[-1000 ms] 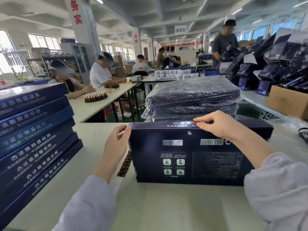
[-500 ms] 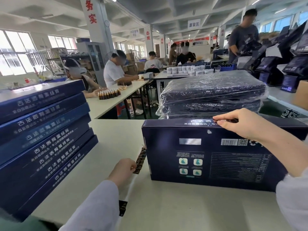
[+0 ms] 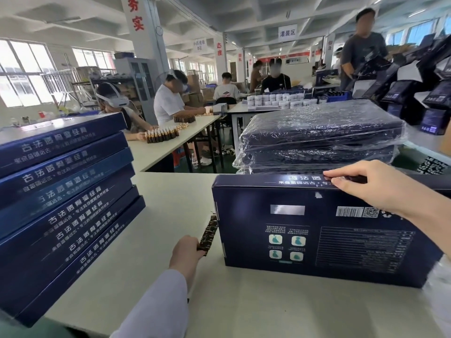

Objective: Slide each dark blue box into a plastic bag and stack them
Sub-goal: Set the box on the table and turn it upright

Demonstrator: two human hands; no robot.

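A dark blue box [image 3: 317, 235] stands on its long edge on the white table [image 3: 244, 311], its printed back facing me. My right hand [image 3: 366, 185] grips its top edge from above and holds it upright. To the left of the box, my left hand [image 3: 185, 254] rests low on the table with its fingers pinched on a small dark patterned strip [image 3: 208, 234]. A leaning stack of bare dark blue boxes [image 3: 61, 203] fills the left side. Behind the upright box lies a stack of boxes in plastic bags [image 3: 322, 135].
Other people sit at a long table [image 3: 170, 145] with rows of small bottles, beyond the gap past my table's far edge. A person stands at the back right by open dark cartons [image 3: 415, 93]. A green surface [image 3: 410, 157] lies to the right.
My left hand left the box's left edge, dropped to the table and now pinches the patterned strip. My right hand stays on the box's top. The view shifted so the left stack looms larger.
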